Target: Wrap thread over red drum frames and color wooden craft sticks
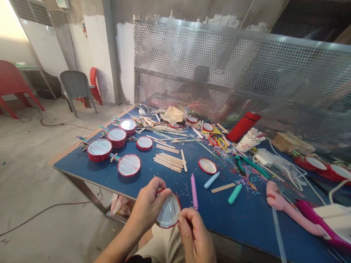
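Observation:
My left hand (pixel 153 199) grips a round white disc (pixel 169 213) with a red rim, thumb on its face, above my lap at the table's front edge. Thin dark lines cross the disc's face. At its right rim my right hand (pixel 194 232) is closed in a pinch; what lies between those fingertips is hidden. On the table ahead are a purple marker-like tube (pixel 194 191), a light blue tube (pixel 212 180) and a green tube (pixel 235 194). A single craft stick (pixel 223 187) lies between the last two.
Red-rimmed discs with stick handles (pixel 128 165) stand at left, some stacked. Craft sticks (pixel 168 162) lie mid-table. Beyond are green-handled pliers (pixel 252 166), coloured bands, a red bottle (pixel 242 126) and a paper cup (pixel 249 140). A pink glue gun (pixel 290 210) sits at right.

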{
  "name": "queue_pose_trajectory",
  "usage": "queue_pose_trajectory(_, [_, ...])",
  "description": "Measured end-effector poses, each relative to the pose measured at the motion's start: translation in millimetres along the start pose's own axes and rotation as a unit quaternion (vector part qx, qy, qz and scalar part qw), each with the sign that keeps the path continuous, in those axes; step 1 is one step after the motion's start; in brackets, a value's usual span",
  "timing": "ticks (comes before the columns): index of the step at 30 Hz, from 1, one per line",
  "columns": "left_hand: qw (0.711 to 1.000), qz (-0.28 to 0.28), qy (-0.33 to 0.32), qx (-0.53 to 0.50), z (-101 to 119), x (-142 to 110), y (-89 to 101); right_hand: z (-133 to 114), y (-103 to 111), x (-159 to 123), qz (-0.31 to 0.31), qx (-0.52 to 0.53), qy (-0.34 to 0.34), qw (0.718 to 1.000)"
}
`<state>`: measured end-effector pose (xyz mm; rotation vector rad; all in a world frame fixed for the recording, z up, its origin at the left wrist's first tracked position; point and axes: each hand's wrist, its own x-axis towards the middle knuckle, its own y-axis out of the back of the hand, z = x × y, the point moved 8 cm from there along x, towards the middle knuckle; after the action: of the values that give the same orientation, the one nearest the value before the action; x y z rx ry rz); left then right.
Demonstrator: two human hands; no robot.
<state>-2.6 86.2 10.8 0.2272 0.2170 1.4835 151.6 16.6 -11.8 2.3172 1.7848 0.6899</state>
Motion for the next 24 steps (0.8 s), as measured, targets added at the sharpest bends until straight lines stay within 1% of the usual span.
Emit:
queue_pose_trajectory(3, [1.000, 0.012, -0.001, 0.008, 0, 0, 0.3, -5, 4, -2, 0.011, -0.020, 0.028, 0.999])
queue_pose_trajectory(6, [1.000, 0.015, -0.004, 0.012, 1, -1, -0.4, -5, 8, -2, 0.012, -0.038, 0.031, 0.999])
queue_pose_trajectory(11, [0.999, 0.024, -0.010, 0.021, 3, -2, 1.0, 0, 10, 0, 0.015, -0.024, 0.004, 1.000])
queue_pose_trajectory(14, [0.999, 0.028, -0.013, 0.024, 4, -2, 2.0, -1, 10, 2, 0.028, -0.016, 0.002, 0.999])
queue_pose_trajectory(19, [0.999, 0.037, -0.016, 0.016, 0, -2, 2.0, 3, 9, 1, 0.033, -0.006, -0.004, 0.999])
queue_pose_trajectory(22, [0.999, 0.045, -0.016, 0.017, -1, -2, 1.9, 8, 7, 0, 0.024, 0.008, -0.024, 0.999])
queue_pose_trajectory(24, [0.998, 0.055, -0.014, 0.018, -1, -2, 2.4, 12, 4, 0, 0.007, 0.036, -0.046, 0.998])
